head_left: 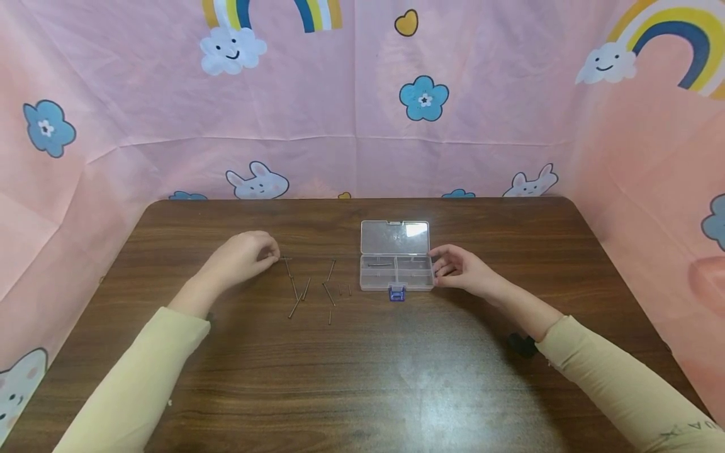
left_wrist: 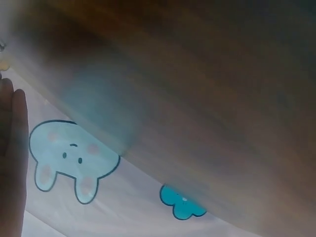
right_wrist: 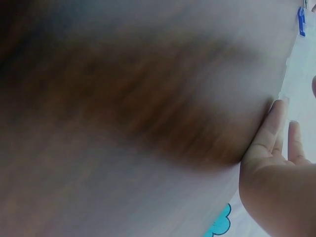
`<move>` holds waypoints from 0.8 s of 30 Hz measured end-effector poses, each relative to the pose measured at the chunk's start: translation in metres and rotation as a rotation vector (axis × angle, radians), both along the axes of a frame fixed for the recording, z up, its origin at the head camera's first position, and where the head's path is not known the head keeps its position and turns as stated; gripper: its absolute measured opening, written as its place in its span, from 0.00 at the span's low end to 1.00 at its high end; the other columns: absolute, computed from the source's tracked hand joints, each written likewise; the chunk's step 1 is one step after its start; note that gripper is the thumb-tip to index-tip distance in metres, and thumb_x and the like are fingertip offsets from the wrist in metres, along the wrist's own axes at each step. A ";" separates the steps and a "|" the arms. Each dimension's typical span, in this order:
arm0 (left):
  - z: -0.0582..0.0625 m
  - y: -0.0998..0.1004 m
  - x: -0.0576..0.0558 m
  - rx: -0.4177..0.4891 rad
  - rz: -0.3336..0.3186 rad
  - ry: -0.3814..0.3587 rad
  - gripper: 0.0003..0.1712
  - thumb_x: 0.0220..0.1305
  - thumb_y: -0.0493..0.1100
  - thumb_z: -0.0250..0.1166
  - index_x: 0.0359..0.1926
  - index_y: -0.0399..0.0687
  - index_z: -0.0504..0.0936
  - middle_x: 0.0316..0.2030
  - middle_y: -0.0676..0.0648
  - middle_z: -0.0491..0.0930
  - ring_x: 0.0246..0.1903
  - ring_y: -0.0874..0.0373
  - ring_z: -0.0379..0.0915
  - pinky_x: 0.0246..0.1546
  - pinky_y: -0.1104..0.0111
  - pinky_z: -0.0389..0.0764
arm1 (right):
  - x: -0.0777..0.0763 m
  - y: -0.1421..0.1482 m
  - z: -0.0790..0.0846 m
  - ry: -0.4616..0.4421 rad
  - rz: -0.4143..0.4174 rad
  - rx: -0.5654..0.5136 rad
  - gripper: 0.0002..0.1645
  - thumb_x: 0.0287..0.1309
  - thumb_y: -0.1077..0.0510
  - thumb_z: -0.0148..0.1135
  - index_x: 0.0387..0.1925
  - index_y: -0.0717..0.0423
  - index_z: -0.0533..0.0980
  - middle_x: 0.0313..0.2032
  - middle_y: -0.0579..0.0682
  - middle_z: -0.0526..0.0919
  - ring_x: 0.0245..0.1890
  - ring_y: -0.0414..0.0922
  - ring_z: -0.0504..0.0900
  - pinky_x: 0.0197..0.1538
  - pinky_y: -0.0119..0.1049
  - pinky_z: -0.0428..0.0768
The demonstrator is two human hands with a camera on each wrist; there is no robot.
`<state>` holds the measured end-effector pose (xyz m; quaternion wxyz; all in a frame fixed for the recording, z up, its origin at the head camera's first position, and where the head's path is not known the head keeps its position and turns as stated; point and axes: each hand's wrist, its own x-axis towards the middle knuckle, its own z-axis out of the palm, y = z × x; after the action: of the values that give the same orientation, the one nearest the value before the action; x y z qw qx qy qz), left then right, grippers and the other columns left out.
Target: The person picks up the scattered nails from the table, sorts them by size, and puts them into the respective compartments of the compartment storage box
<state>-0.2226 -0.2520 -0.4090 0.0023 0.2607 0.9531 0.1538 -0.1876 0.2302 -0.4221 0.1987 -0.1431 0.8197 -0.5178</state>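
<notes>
My left hand (head_left: 240, 255) is left of several scattered nails (head_left: 306, 288), thumb and fingertips together at the end of a thin nail (head_left: 287, 258). The exact contact is too small to make out. In the left wrist view only fingers (left_wrist: 19, 123) show, at the left edge. A clear plastic box (head_left: 396, 289) with compartments stands with its lid (head_left: 391, 238) raised at the back. One nail (head_left: 379, 265) lies in its back left compartment. My right hand (head_left: 464, 270) holds the box's right end between thumb and fingers.
A blue latch (head_left: 397, 294) hangs at the box's front. Two very small pins (head_left: 349, 290) lie just left of the box. A dark object (head_left: 522, 345) is partly under the right forearm. Patterned pink cloth (head_left: 317, 113) encloses the brown table (head_left: 351, 377) behind and at both sides.
</notes>
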 end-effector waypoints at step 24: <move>0.005 0.060 -0.008 0.037 -0.064 0.095 0.03 0.70 0.36 0.70 0.42 0.41 0.88 0.41 0.46 0.88 0.44 0.50 0.84 0.52 0.55 0.86 | -0.001 0.001 -0.003 0.021 0.011 -0.009 0.34 0.65 0.68 0.69 0.70 0.68 0.68 0.51 0.68 0.82 0.45 0.39 0.82 0.49 0.27 0.82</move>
<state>-0.2307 -0.1918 -0.4039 -0.0429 0.2982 0.9402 0.1587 -0.1885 0.2314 -0.4254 0.1924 -0.1539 0.8185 -0.5189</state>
